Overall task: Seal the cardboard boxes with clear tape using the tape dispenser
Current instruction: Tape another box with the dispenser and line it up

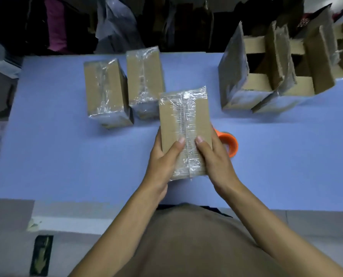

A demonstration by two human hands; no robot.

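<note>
A small brown cardboard box (167, 120) with clear tape along its middle seam is held above the blue table (66, 152). My left hand (162, 160) grips its left side with the thumb lying on top. My right hand (214, 158) grips its right side, thumb on top beside the taped seam. An orange tape dispenser (229, 143) lies on the table just right of the box, partly hidden behind my right hand.
Two taped boxes stand at the back centre: one (106, 90) on the left, one (145, 80) beside it. Open boxes with raised flaps (276, 76) crowd the back right. Dark bags and clutter lie beyond the table's far edge. A phone (41, 254) lies on the floor lower left.
</note>
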